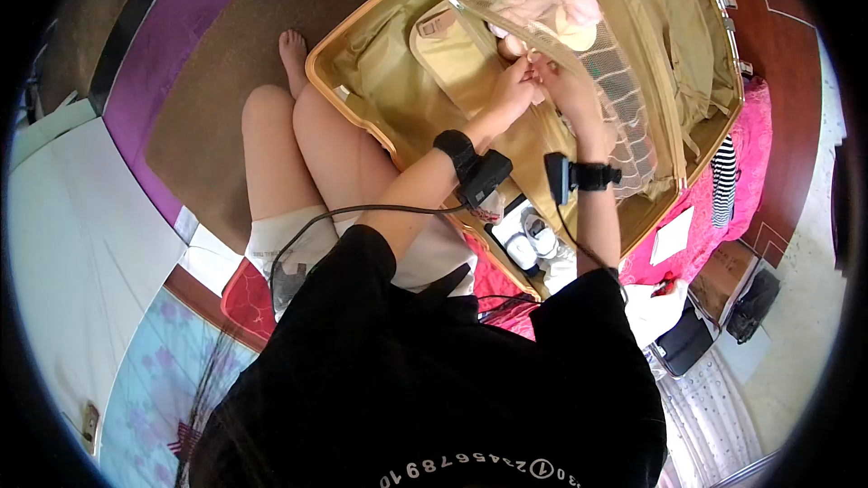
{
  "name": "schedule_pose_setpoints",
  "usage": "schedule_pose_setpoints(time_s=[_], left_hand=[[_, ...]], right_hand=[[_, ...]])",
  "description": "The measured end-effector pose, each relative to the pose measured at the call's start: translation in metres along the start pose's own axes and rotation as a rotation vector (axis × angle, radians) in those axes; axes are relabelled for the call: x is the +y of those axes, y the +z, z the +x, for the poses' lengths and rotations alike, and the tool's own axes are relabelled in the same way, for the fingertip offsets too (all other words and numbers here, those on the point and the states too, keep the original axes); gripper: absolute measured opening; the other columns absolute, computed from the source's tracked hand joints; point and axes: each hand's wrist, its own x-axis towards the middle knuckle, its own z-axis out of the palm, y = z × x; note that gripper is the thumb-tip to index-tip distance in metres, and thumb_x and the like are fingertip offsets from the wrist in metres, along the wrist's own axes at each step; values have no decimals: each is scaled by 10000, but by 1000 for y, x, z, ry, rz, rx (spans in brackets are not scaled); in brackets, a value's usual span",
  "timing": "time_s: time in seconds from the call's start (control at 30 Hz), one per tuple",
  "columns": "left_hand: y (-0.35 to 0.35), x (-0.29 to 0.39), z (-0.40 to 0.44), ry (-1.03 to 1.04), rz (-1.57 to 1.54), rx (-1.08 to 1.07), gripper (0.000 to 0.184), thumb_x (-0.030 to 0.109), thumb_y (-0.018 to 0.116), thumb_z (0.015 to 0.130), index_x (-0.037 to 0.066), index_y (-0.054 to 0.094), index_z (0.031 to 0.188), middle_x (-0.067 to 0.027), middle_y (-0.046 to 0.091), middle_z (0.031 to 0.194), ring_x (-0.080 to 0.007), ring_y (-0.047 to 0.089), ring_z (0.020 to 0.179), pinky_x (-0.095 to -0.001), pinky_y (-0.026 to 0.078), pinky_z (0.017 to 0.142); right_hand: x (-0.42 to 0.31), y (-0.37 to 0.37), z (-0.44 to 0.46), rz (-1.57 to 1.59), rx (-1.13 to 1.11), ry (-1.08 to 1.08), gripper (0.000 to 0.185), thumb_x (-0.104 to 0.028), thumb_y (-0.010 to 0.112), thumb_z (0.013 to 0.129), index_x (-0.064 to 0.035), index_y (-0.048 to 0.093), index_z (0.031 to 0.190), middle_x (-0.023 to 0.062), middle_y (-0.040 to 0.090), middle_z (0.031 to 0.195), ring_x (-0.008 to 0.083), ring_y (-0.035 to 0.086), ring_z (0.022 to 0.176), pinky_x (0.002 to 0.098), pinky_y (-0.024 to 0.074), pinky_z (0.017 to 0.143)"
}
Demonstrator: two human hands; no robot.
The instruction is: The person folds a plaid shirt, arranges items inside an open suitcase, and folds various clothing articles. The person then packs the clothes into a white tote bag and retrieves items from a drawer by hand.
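In the head view, we see fine fingerwork beside the mesh flap [624,113] of an open suitcase [375,63]: the left hand [512,90] and right hand [568,89] meet, fingers bent nearly closed, both pinching a small pale piece [533,57] that we cannot identify. We judge that working this piece calls for steady, two-handed fingertip control, with the flap and pink bundle [579,2] crowding the fingers; a cable [362,209] runs from the left wrist, and striped cloth [723,183] lies outside.

Black short-sleeved top [434,380], white numerals [419,467]; pale shorts [420,258]; black wrist straps [457,152], boxy modules [486,181], dark cables [362,209].
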Motion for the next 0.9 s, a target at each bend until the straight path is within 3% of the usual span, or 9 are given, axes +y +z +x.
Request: schedule_pose_setpoints(time_s=[0.07,0.17,0.23,0.37,0.53,0.73,0.8,0.83,0.9], left_hand=[[1,5,-6,-67,100,36,348,-57,397,788,16,522,1105,-53,593,976,-132,545,881,-264,429,776],[-1,19,-9,-189,-1,-38,324,8,429,831,21,533,1138,-53,591,1039,-130,539,949,-269,420,847],[-8,22,-9,-258,-163,-148,273,50,458,851,29,557,1104,-53,596,1056,-129,535,970,-268,414,875],[-17,24,-3,-367,-373,-203,154,108,491,854,59,606,943,-45,616,987,-124,531,919,-269,416,848],[-7,51,-12,-282,-263,-115,159,140,480,846,56,605,896,-25,608,911,-107,531,817,-260,427,738],[-41,85,-1,-327,464,-195,270,113,559,840,-22,587,1072,-82,636,1006,-158,608,896,-292,480,765],[-62,113,11,-94,1006,-175,239,110,540,855,23,618,1063,-107,652,1002,-164,640,827,-274,502,718],[-53,144,2,-51,1161,42,215,100,537,843,46,648,1019,-81,675,945,-167,647,788,-314,513,706],[-70,155,16,122,1216,326,190,133,556,769,95,686,902,-142,680,813,-313,657,802,-410,509,743]], right_hand=[[17,27,-14,-95,271,-270,228,-207,560,851,14,605,877,220,602,880,387,555,799,463,432,704],[38,62,-36,-65,376,-77,151,-125,589,824,14,608,879,234,577,909,392,533,865,468,430,721],[16,55,-48,-252,595,-178,135,-109,605,813,4,612,888,213,587,843,381,562,772,463,448,678],[21,72,-57,-12,380,-80,164,-154,571,862,-2,604,914,172,626,802,336,600,686,406,468,614],[36,87,-36,-43,417,8,248,-111,556,833,9,576,1049,257,610,912,417,595,810,471,470,699],[26,80,-11,67,250,81,362,-119,491,874,29,502,1203,289,552,1100,424,542,1001,449,430,866],[30,89,-12,44,278,59,370,-129,489,885,33,495,1217,287,533,1157,420,524,1052,437,416,911],[42,107,-18,-4,349,13,362,-136,493,888,35,502,1207,282,528,1168,419,519,1061,435,411,921],[9,99,-39,134,292,130,327,-120,525,871,37,534,1158,265,550,1136,413,531,1041,441,413,918]])
